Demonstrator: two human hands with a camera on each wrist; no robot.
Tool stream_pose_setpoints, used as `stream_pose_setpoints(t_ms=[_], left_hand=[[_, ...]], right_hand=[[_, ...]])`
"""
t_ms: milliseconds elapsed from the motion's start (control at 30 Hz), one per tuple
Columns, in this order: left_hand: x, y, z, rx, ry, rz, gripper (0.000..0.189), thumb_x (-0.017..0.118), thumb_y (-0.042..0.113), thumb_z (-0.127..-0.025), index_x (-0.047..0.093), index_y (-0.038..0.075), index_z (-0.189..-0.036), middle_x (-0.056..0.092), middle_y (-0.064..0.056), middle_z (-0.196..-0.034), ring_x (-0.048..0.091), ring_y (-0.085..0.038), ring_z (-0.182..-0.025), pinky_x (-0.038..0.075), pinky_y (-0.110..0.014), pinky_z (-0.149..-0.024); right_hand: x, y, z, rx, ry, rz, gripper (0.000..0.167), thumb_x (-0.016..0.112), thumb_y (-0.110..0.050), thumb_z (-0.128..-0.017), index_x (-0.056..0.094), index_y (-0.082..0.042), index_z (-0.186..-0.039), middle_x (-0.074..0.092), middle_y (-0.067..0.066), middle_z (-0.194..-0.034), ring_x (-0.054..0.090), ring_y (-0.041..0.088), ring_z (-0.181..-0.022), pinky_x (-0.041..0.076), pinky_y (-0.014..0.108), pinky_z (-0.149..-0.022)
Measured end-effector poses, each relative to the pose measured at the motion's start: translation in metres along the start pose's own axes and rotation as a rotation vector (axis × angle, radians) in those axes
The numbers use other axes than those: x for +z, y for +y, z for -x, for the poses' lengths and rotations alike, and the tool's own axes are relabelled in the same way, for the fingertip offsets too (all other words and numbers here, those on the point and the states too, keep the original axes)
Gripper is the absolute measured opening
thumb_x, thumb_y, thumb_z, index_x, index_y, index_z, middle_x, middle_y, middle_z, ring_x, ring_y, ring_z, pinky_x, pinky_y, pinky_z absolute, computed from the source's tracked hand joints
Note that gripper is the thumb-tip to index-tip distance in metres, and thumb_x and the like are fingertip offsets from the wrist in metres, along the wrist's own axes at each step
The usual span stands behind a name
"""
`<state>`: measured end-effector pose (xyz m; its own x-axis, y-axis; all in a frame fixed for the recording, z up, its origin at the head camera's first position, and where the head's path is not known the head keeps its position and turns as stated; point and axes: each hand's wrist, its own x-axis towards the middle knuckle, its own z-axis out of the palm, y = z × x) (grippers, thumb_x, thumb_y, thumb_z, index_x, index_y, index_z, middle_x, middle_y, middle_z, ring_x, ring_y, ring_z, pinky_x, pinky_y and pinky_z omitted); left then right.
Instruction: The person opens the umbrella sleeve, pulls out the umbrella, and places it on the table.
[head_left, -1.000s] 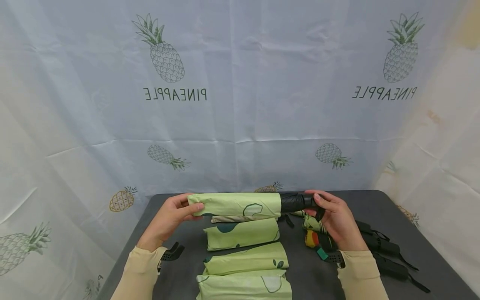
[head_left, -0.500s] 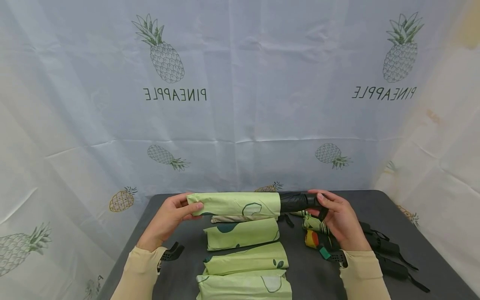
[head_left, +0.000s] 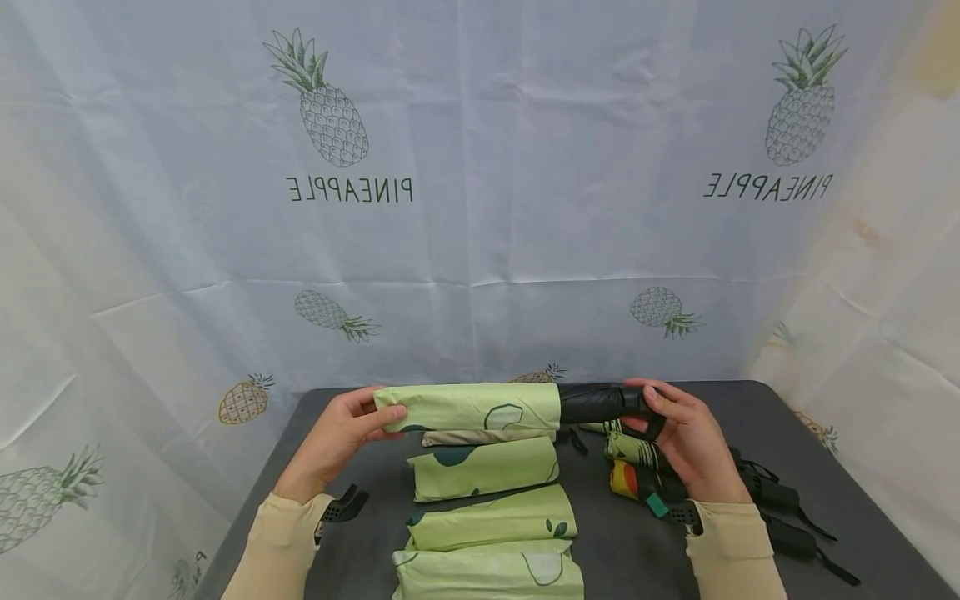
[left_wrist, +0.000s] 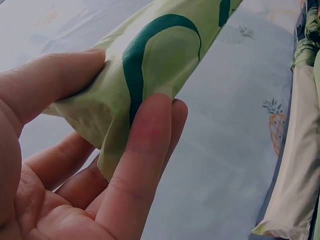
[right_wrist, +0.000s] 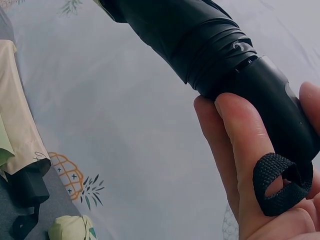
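Observation:
My left hand [head_left: 333,437] pinches the left end of a light green umbrella sleeve [head_left: 457,408] with dark green shapes. In the left wrist view, thumb and fingers lie on both sides of the fabric [left_wrist: 165,65]. My right hand [head_left: 693,442] holds a folded black umbrella [head_left: 592,404] by its handle [right_wrist: 272,105], a wrist strap [right_wrist: 280,185] looping down over the fingers. Sleeve and umbrella are level, in line above the far part of the table. The umbrella's handle end sticks out of the sleeve's right mouth; its other part is hidden inside.
Several green sleeves [head_left: 487,471] lie in a column on the dark table [head_left: 360,558], with a beige one [head_left: 450,437] behind. Black folded umbrellas [head_left: 783,537], a green striped bundle [head_left: 630,450] and a yellow-red one [head_left: 624,481] lie right. A pineapple-print curtain [head_left: 480,225] hangs behind.
My right hand has moved slightly right with the umbrella, and a little more of the umbrella shows outside the sleeve. My left hand and the sleeve have stayed nearly still.

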<state>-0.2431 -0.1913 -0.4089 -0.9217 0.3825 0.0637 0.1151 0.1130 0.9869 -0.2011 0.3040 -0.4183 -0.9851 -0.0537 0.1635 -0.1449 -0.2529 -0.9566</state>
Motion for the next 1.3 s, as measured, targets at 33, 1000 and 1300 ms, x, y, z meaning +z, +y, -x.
stream_pose_setpoints(t_ms=[33, 1000, 1300], left_hand=[[0.0, 0.0, 0.0, 0.0, 0.0, 0.0, 0.046, 0.074, 0.022, -0.106, 0.063, -0.003, -0.143, 0.076, -0.001, -0.119, 0.076, -0.018, -0.11, 0.067, -0.04, -0.099], [-0.001, -0.003, 0.0, -0.022, 0.011, -0.019, 0.048, 0.074, 0.023, -0.106, 0.062, -0.001, -0.145, 0.076, 0.001, -0.119, 0.075, -0.016, -0.112, 0.065, -0.038, -0.099], [-0.002, -0.002, -0.001, -0.008, -0.003, -0.011, 0.048, 0.073, 0.023, -0.106, 0.062, -0.002, -0.146, 0.077, 0.002, -0.121, 0.075, -0.015, -0.111, 0.065, -0.035, -0.098]], right_hand=[[0.0, 0.0, 0.0, 0.0, 0.001, -0.001, 0.032, 0.051, -0.017, -0.117, 0.077, -0.015, -0.135, 0.064, -0.01, -0.136, 0.072, 0.008, -0.117, 0.067, 0.029, -0.094], [-0.013, 0.0, 0.002, -0.014, -0.015, -0.018, 0.033, 0.049, -0.015, -0.117, 0.077, -0.018, -0.134, 0.063, -0.01, -0.137, 0.073, 0.008, -0.116, 0.066, 0.028, -0.097], [-0.015, 0.0, 0.002, -0.031, -0.012, -0.009, 0.033, 0.048, -0.014, -0.117, 0.077, -0.017, -0.133, 0.065, -0.01, -0.134, 0.073, 0.007, -0.115, 0.066, 0.028, -0.095]])
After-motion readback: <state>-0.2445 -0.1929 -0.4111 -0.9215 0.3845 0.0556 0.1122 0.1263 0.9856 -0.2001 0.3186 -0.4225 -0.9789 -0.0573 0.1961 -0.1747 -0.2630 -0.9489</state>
